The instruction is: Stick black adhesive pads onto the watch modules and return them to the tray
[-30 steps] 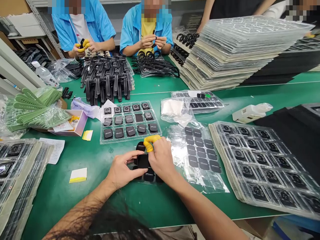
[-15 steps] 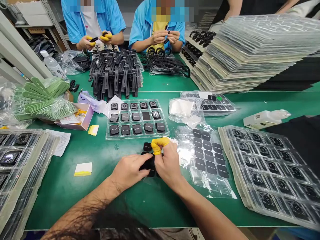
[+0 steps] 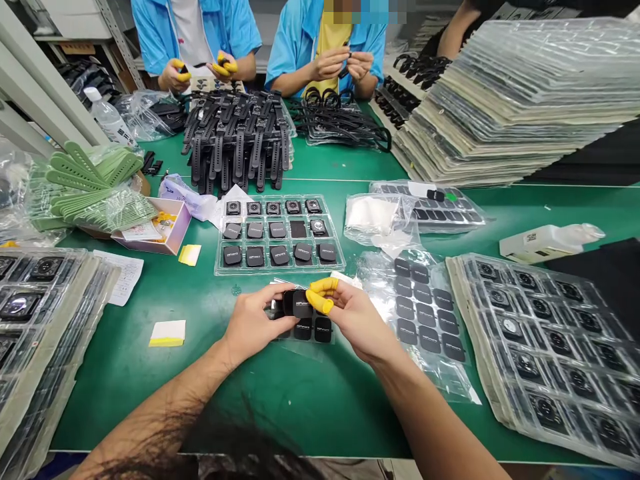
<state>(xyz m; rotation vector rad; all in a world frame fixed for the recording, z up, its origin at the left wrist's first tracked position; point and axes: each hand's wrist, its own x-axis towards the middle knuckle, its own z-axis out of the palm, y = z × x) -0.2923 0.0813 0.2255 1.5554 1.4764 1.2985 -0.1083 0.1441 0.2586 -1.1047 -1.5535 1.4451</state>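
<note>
My left hand (image 3: pixel 254 323) and my right hand (image 3: pixel 354 319) meet over the green table (image 3: pixel 300 400) and pinch a small black square watch body (image 3: pixel 299 303) between them. Yellow finger cots (image 3: pixel 321 295) cover my right thumb and forefinger, which press on the piece's right edge. Under my hands lies a clear film sheet with several more black squares (image 3: pixel 315 329). Just beyond stands a clear tray (image 3: pixel 280 235) holding rows of black watch bodies.
Stacked trays of watch bodies lie at right (image 3: pixel 545 347) and left (image 3: pixel 35 313). A tall stack of empty trays (image 3: pixel 500 100) rises at back right. Black straps (image 3: pixel 235 143), green straps (image 3: pixel 85 190), a pink box (image 3: pixel 155 230), film sheets (image 3: pixel 425 313). Two people in blue work across the table.
My hands have turned upward and lifted one black piece off the sheet, its face now showing. The camera has shifted slightly, moving the scene right and up.
</note>
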